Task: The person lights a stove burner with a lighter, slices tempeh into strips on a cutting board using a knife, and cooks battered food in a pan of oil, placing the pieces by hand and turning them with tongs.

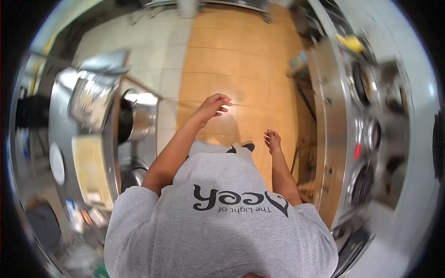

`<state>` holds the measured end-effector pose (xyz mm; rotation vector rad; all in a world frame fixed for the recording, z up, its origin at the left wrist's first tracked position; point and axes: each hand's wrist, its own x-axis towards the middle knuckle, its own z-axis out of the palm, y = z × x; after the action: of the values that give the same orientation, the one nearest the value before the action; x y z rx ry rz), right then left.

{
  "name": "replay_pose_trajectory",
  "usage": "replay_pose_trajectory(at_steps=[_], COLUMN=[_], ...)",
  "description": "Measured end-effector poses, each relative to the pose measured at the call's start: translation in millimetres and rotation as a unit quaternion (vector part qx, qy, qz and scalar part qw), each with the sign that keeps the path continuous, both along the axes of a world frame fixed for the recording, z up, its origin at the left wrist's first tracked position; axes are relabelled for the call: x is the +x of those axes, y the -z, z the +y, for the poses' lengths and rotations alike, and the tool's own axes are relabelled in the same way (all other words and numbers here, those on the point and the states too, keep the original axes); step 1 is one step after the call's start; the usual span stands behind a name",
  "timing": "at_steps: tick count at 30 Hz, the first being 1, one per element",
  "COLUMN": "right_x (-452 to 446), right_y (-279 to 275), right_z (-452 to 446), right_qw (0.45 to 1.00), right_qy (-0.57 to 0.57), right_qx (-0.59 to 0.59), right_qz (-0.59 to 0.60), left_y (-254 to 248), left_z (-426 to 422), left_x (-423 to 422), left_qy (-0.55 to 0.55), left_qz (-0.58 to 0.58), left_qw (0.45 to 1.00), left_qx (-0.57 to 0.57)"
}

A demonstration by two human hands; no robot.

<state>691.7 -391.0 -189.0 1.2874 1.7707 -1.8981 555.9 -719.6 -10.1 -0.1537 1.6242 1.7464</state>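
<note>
My left hand (214, 108) hangs in the air in front of my body, its fingers loosely bent and apart, holding nothing. Lower and to the right, my right hand (272, 141) is also in the air with its fingers a little curled and nothing visible in them. Neither hand touches anything. Nearest to my left hand, on the left, stands a large metal pot (143, 118) beside a steel counter. On my right a steel stove counter (336, 139) runs along the wall, apart from my right hand.
The tiled floor (232, 60) stretches ahead between the counters. On the left counter are a cutting board (90, 162), a white plate (57, 163) and a foil-like tray (90, 104). The stove carries pans (364, 183), a red item (358, 151) and a yellow item (352, 44).
</note>
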Motion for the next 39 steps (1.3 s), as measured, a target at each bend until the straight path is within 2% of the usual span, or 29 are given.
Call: replay_pose_trajectory(at_steps=[5, 9, 11, 15, 18, 21, 23, 25, 27, 29, 31, 32, 33, 36, 37, 39], right_x=[-112.7, -178.5, -197.5, -210.5, -209.1, -212.2, -216.2, -229.3, -233.1, -232.4, -212.8, -194.7, -174.7, -106.9, -80.6, -32.0], right_y=[-3.6, -61.9, -86.5, -143.2, -173.2, -176.0, -186.6, -200.8, -219.4, -225.2, -245.2, -257.2, -254.7, -262.4, -266.1, -280.7], right_z=[-140.2, -262.6, -311.2, -392.9, -437.1, -469.6, -490.4, -519.8, -545.8, -575.8, -604.6, -616.2, -625.6, -664.5, -672.7, -677.7], right_qw=[0.983, 0.944, 0.912, 0.815, 0.765, 0.706, 0.659, 0.599, 0.588, 0.578, 0.533, 0.547, 0.534, 0.463, 0.435, 0.428], right_qy=[-0.177, -0.285, -0.333, -0.372, -0.429, -0.503, -0.526, -0.547, -0.532, -0.514, -0.532, -0.549, -0.547, -0.553, -0.566, -0.634], right_qx=[-0.019, -0.052, -0.079, -0.038, -0.051, -0.075, -0.088, -0.083, -0.105, -0.136, -0.146, -0.143, -0.170, -0.209, -0.195, -0.192], right_qz=[0.050, 0.158, 0.228, 0.443, 0.478, 0.493, 0.530, 0.579, 0.601, 0.618, 0.642, 0.615, 0.622, 0.661, 0.672, 0.615], left_y=[-6.5, -3.6, -8.2, -3.5, -22.7, -60.7, -69.5, -84.4, -95.1, -93.6, -89.9, -92.7, -91.5, -60.3, -51.2, -41.3], left_z=[-124.3, -183.5, -201.8, -232.1, -258.7, -289.9, -303.0, -312.4, -324.0, -332.5, -342.4, -350.0, -356.9, -390.3, -400.5, -416.5], left_x=[20.4, 45.3, 62.8, 103.3, 132.9, 165.0, 195.0, 215.9, 235.0, 263.8, 296.2, 308.8, 318.1, 337.1, 337.9, 328.0], left_qy=[-0.151, -0.254, -0.299, -0.355, -0.372, -0.410, -0.496, -0.598, -0.668, -0.704, -0.709, -0.695, -0.678, -0.612, -0.605, -0.586], left_qz=[0.003, 0.001, 0.008, 0.000, 0.016, 0.020, 0.064, 0.084, 0.091, 0.073, 0.061, 0.015, -0.016, -0.061, -0.067, -0.075], left_qw=[0.988, 0.967, 0.953, 0.933, 0.928, 0.911, 0.866, 0.795, 0.728, 0.665, 0.606, 0.587, 0.563, 0.466, 0.469, 0.480], left_qx=[0.012, 0.029, 0.044, 0.060, 0.034, 0.034, 0.005, -0.053, -0.122, -0.240, -0.356, -0.416, -0.472, -0.636, -0.640, -0.649])
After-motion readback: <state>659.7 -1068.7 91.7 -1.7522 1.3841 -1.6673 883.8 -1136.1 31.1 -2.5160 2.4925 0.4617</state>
